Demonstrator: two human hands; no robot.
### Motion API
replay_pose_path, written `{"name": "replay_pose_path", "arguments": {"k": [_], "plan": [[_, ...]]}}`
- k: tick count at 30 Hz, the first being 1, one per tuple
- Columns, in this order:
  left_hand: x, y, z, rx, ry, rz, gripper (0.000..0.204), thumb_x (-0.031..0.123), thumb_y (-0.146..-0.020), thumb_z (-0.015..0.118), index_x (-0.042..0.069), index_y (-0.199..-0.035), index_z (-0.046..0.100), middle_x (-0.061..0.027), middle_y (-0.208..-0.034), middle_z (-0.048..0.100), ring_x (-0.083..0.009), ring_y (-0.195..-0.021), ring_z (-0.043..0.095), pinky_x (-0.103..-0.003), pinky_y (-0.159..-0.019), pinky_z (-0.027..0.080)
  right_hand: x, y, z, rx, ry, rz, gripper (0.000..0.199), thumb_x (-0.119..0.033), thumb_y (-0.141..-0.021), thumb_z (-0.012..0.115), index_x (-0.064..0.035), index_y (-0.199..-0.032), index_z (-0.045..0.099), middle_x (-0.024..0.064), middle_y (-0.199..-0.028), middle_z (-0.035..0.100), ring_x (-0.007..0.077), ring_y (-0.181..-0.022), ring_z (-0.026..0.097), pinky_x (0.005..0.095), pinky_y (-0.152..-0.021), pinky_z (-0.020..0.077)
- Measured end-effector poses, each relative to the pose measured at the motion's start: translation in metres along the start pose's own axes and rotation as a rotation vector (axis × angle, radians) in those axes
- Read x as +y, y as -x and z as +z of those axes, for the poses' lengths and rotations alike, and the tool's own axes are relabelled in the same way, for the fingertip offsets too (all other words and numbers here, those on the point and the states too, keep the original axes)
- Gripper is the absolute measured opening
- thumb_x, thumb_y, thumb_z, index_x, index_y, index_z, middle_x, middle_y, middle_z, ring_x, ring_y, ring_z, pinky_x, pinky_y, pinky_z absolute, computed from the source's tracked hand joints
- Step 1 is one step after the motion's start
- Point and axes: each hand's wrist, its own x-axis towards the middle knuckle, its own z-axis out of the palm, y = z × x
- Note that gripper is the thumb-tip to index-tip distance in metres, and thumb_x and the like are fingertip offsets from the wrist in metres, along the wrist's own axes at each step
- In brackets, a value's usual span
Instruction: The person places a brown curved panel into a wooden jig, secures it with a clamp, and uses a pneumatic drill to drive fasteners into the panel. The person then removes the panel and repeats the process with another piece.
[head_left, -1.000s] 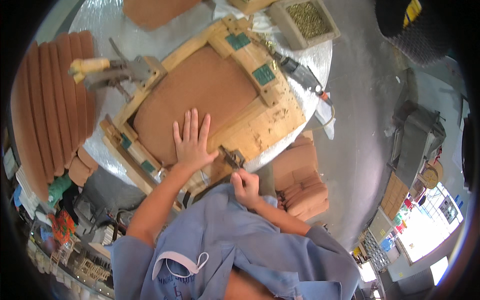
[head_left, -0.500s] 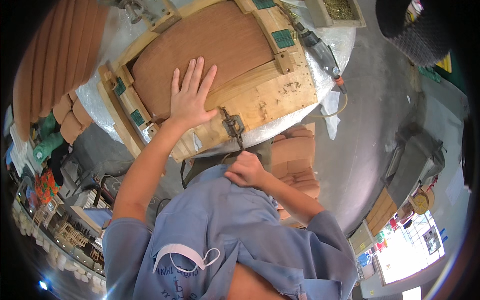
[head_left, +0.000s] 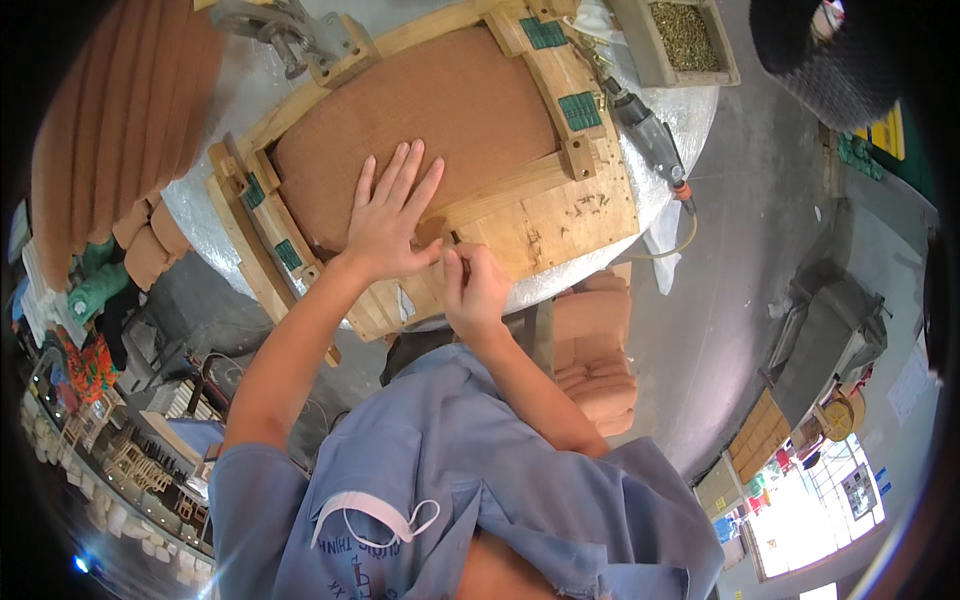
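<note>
A brown padded panel lies inside a wooden jig with rails and corner blocks. My left hand rests on the panel's near left part, fingers spread and thumb over the near rail. Beside that thumb, my right hand is closed over a metal toggle clamp at the jig's near edge. Only the dark tip of the clamp shows past my fingers; its handle is hidden in the fist. Another metal clamp stands at the jig's far left.
An air screwdriver with a hose lies right of the jig, below a box of small screws. Brown ribbed cushions stand at the left. More brown cushions lie under the jig's near side. Clear plastic wrap covers the support.
My right hand has moved forward from near my body to the jig's edge, bringing the clamp handle with it. My left hand remains flat on the panel.
</note>
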Motion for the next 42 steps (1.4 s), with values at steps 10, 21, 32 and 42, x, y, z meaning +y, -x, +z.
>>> {"name": "replay_pose_path", "arguments": {"k": [10, 21, 32, 42], "plan": [[-0.008, -0.004, -0.004, 0.121, -0.026, 0.036, 0.075, 0.034, -0.098, 0.063, 0.014, -0.166, 0.039, -0.0177, -0.175, 0.028, -0.0369, -0.160, 0.030, -0.060, -0.129, 0.016, 0.009, -0.028, 0.015, -0.123, 0.027, 0.168, 0.015, -0.020, -0.104, 0.066, -0.0056, -0.101, 0.064, 0.0182, -0.085, 0.070, 0.0389, -0.079, 0.068, 0.0465, -0.070, 0.0537], [-0.138, 0.024, -0.067, 0.550, -0.110, -0.355, 0.055, 0.036, -0.104, 0.061, 0.009, -0.152, 0.056, -0.0176, -0.156, 0.055, -0.0384, -0.149, 0.045, -0.053, -0.126, 0.029, -0.023, -0.291, -0.035, 0.028, 0.277, -0.569, 0.032, -0.019, -0.100, 0.069, -0.0035, -0.128, 0.064, 0.0159, -0.125, 0.069, 0.0377, -0.120, 0.063, 0.0455, -0.101, 0.0501], [-0.150, 0.002, -0.055, 0.365, -0.283, -0.517, 0.053, 0.033, -0.105, 0.056, 0.013, -0.154, 0.054, -0.0145, -0.143, 0.057, -0.0364, -0.134, 0.052, -0.057, -0.125, 0.028, 0.011, -0.351, 0.028, -0.413, 0.622, -0.749, 0.025, -0.032, -0.102, 0.063, -0.0136, -0.113, 0.074, 0.0075, -0.106, 0.073, 0.0288, -0.111, 0.067, 0.0500, -0.113, 0.0400], [-0.123, 0.047, -0.051, 0.413, -0.116, -0.335, 0.071, 0.044, -0.107, 0.054, 0.003, -0.163, 0.039, -0.0209, -0.172, 0.031, -0.0417, -0.160, 0.025, -0.058, -0.130, 0.019, 0.019, -0.300, -0.016, -0.519, 0.676, -0.635, 0.065, -0.042, -0.105, 0.058, -0.0113, -0.161, 0.043, 0.0181, -0.171, 0.033, 0.0379, -0.159, 0.028, 0.0560, -0.130, 0.0179]]}}
